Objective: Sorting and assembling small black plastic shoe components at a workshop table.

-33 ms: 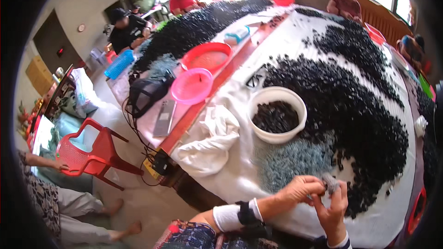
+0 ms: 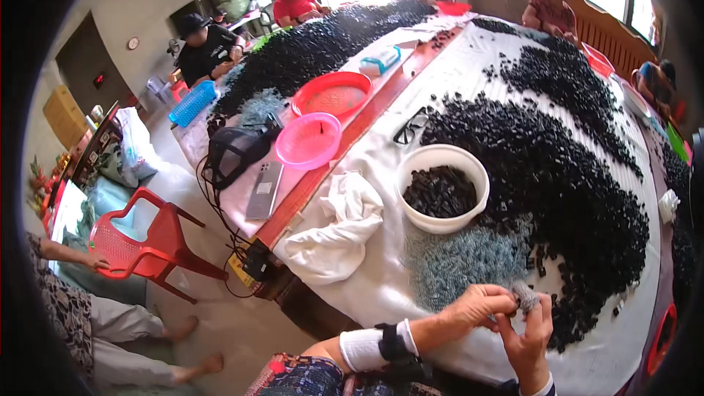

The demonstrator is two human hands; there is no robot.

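My left hand (image 2: 480, 308), with a white band and black strap at its wrist, is closed in a pinch. It meets the fingertips of my right hand (image 2: 526, 334), whose thumb and fingers are also bent together. At the fingertips sits a grey, fuzzy-looking piece (image 2: 525, 296); I cannot tell whether it is a finger covering or a held thing. Whatever small piece lies between the fingers is hidden. Just beyond the hands spreads a heap of small grey-blue wire-like pieces (image 2: 469, 260). A larger heap of small black pieces (image 2: 557, 176) lies to its right.
A white bowl (image 2: 480, 202) of black pieces stands beyond the hands. Left of it are a white cloth (image 2: 337, 242), a phone (image 2: 264, 189), a pink basin (image 2: 308, 141) and a red tray (image 2: 332, 94). A red chair (image 2: 139, 242) and a standing person are at left. Several people sit around the table.
The view has shifted slightly, so the scene sits a little lower. Both hands stay together at the fingertips, with hardly any movement.
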